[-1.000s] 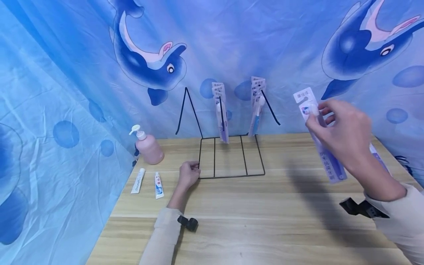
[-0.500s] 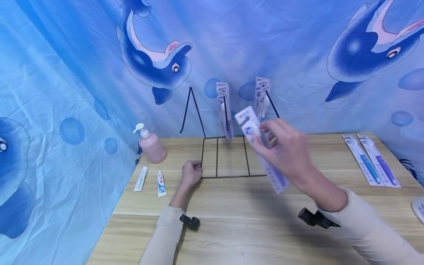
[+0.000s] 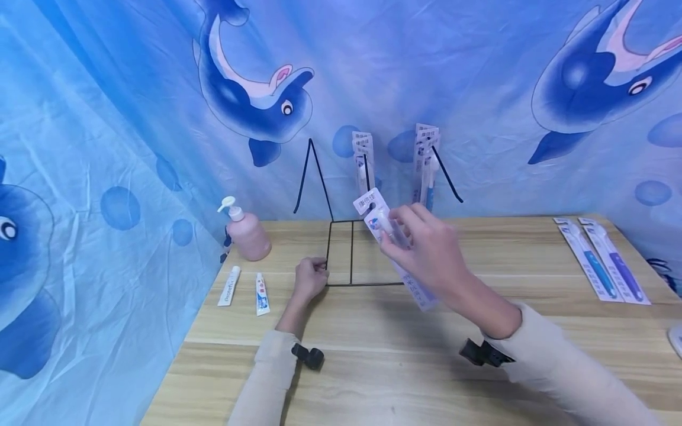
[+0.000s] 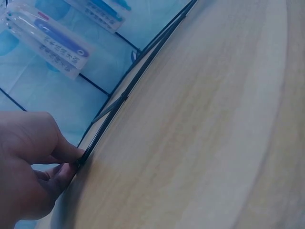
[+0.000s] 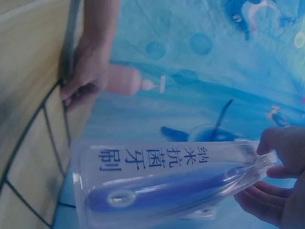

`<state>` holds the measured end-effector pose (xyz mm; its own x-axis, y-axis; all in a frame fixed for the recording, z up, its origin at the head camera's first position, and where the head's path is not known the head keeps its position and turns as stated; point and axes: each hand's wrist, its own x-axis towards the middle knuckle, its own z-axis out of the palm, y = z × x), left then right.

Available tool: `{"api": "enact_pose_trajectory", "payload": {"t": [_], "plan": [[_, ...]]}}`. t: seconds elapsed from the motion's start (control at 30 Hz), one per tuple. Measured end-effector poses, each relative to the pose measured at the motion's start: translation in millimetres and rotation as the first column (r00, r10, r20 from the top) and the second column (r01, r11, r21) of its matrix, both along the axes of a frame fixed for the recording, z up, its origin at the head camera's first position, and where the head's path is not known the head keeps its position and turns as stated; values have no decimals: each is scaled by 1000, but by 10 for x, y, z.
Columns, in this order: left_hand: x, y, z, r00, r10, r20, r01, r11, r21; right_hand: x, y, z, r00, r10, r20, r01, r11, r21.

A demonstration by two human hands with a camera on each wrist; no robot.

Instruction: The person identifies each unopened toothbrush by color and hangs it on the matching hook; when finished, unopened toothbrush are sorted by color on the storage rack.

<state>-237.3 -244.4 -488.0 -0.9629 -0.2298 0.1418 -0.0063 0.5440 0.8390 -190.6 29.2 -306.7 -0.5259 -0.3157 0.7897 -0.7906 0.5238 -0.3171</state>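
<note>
Between thumb and fingers my right hand (image 3: pixel 428 248) pinches a packaged toothbrush (image 5: pixel 162 183) with a purple handle, near the upper end of its pack. The pack is tilted, in front of the black wire rack (image 3: pixel 351 254). My left hand (image 3: pixel 311 278) pinches the rack's left front corner, as the left wrist view (image 4: pixel 35 164) also shows. Packaged toothbrushes hang on two of the rack's hooks: a middle bunch (image 3: pixel 363 151), partly hidden by the held pack, and a right bunch (image 3: pixel 428 148), whose lower part is behind my right hand. The left hook (image 3: pixel 302 177) carries nothing.
A pink pump bottle (image 3: pixel 249 236) stands at the back left. Before it lie a white tube (image 3: pixel 229 286) and a small toothpaste tube (image 3: pixel 262 294). Two packaged toothbrushes, teal (image 3: pixel 591 260) and purple (image 3: pixel 618 260), lie at right. A white round object (image 3: pixel 675 338) shows at the right edge.
My right hand has carried the packaged toothbrush leftward from the right side to the front of the rack's middle hook. The left hand has stayed on the rack's corner.
</note>
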Motion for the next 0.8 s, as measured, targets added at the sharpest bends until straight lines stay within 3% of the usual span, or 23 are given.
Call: {"api": "enact_pose_trajectory", "payload": {"t": [0.27, 0.53, 0.8], "plan": [[-6, 13, -4, 1000, 8, 14, -7, 1000, -24, -263, -152, -189, 998, -41, 55, 40, 999, 26], [-8, -12, 5, 1000, 16, 19, -15, 1000, -23, -679, -404, -233, 984, -96, 150, 93, 995, 27], [-13, -5, 3, 1000, 17, 15, -16, 1000, -17, -1066, -591, -244, 982, -131, 138, 138, 990, -41]]}}
